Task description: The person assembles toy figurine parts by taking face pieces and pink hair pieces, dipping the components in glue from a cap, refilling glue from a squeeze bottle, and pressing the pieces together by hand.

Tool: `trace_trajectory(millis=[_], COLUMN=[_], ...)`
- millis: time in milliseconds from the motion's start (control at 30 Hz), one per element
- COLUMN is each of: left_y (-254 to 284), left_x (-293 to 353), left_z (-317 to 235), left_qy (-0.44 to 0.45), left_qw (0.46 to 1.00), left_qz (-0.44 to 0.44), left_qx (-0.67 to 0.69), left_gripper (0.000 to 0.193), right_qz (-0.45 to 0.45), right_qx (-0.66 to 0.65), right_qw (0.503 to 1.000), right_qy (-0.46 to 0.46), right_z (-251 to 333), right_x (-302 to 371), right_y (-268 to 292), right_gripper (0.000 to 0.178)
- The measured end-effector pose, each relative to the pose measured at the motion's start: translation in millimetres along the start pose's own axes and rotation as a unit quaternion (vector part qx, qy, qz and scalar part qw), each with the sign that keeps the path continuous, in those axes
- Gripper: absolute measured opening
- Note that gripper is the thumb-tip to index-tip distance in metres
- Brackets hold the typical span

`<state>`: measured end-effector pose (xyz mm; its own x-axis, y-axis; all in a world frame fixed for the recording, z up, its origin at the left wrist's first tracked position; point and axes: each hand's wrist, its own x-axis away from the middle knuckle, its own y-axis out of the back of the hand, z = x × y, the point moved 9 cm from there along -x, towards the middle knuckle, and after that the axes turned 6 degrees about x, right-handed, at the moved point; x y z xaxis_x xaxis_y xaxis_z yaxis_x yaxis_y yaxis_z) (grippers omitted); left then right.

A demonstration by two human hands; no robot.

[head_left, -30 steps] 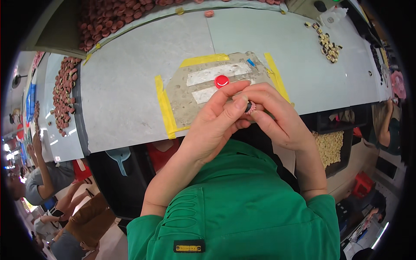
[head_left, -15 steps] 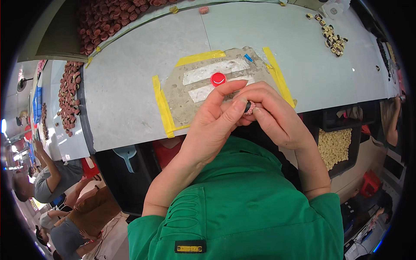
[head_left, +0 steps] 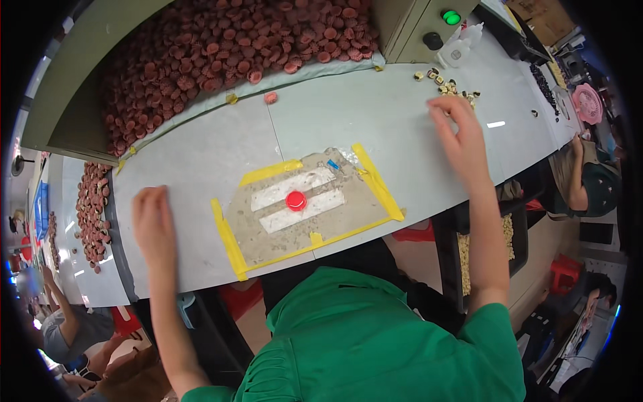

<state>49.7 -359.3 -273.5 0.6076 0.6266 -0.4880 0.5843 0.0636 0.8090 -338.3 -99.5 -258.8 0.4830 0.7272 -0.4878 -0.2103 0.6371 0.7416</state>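
Note:
My left hand [head_left: 153,224] hangs over the left part of the table, slightly blurred. Its fingers are drawn together, and whatever they may hold is hidden. At the right, my right hand [head_left: 462,142] reaches out with thumb and fingers a little apart and nothing visible between them. It is just in front of a group of small black-and-cream pieces [head_left: 450,87], partly covering them. Between the hands lies a grey work patch [head_left: 284,242] edged with yellow tape. A round red piece [head_left: 295,200] sits on its white strips [head_left: 293,189].
A large heap of pink ridged cups [head_left: 261,40] fills the bin at the back; one loose pink cup [head_left: 270,98] lies before it. Pink-and-dark pieces [head_left: 94,208] cover the left side surface. A black crate [head_left: 450,264] with cream pieces stands below right. Other people work at both sides.
My hands were together over the patch, working on a small pink-beaded piece with a black core. They have parted, left hand leftward, right hand to the far right. The view has shifted; the piece is out of sight.

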Motion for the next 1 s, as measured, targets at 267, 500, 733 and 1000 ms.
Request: trace_trajectory(millis=[267,500,733,1000], left_y=[-5.6,-112.3,-101.6,-74.7], left_x=[-60.2,-103.0,-93.4,23.1], left_z=[8.1,-105.0,-95.4,-55.1], left_qy=[-0.064,-0.121,-0.054,0.318], left_qw=[0.996,0.965,0.956,0.608], left_qz=[-0.029,0.066,0.104,0.088], left_qx=[-0.056,0.224,0.269,0.722], left_gripper=[0.025,0.022,0.02,0.026], right_qz=[0.01,0.131,0.149,0.185], right_qx=[0.206,0.03,0.012,-0.037], right_qw=[0.969,0.991,0.981,0.981], right_qy=[0.137,0.026,0.122,0.054], right_z=[-31.5,39.4,70.9,65.8], right_x=[-48.2,-20.9,6.1,7.1], right_y=[-35.3,-50.1,-66.0,-66.1], right_gripper=[0.018,0.012,0.016,0.02])
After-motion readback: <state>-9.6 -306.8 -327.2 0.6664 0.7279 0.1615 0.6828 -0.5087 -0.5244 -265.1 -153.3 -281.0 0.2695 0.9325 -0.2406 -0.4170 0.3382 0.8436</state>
